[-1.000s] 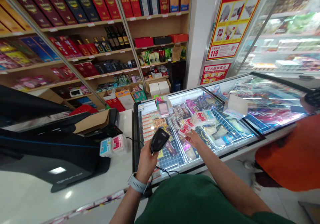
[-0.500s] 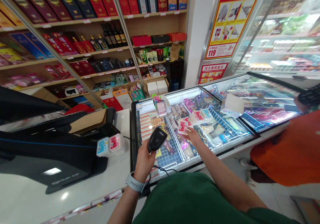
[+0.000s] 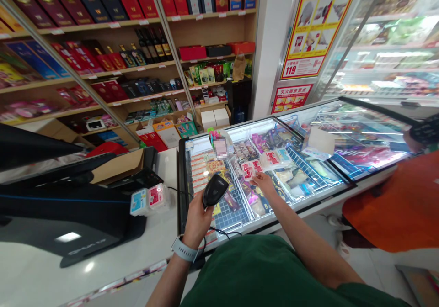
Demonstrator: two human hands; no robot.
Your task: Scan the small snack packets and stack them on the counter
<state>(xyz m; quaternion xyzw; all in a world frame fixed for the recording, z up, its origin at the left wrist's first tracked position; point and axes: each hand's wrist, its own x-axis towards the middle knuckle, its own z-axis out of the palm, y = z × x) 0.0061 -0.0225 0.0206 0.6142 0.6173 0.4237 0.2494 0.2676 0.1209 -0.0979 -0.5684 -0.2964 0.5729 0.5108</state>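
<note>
Setting: shop checkout, with a white counter [image 3: 103,270] at left, a glass-topped freezer chest [image 3: 180,193] ahead and shelves [image 3: 212,21] of boxed bottles behind.
Packet: red-and-white packet [image 3: 249,169], held just above the freezer glass with its printed face turned toward the scanner.
Right hand [image 3: 265,182]: fingers closed in a pinch on the packet's right edge, arm stretched over the freezer.
Scanner: black handheld scanner [image 3: 215,189], near the packet but apart from it, head angled up toward it.
Left hand [image 3: 197,218]: fingers wrapped fully round the scanner grip; wristwatch [image 3: 184,251] below.
Cable [image 3: 224,232]: trails from the scanner across the freezer's front edge.
Nearby: more packets [image 3: 274,158] lying on the glass just beyond the held one; two small packs [image 3: 149,199] on the counter.
Other person: orange garment [image 3: 394,215] at right, well apart from both hands.
Risk, grip: a light edge pinch could let the packet slip onto the glass.
Risk, reading: glare from the glass, or the neighbouring packets in line with the scanner head, could cause a wrong read.
Risk, cable: likely to snag on the freezer edge.
</note>
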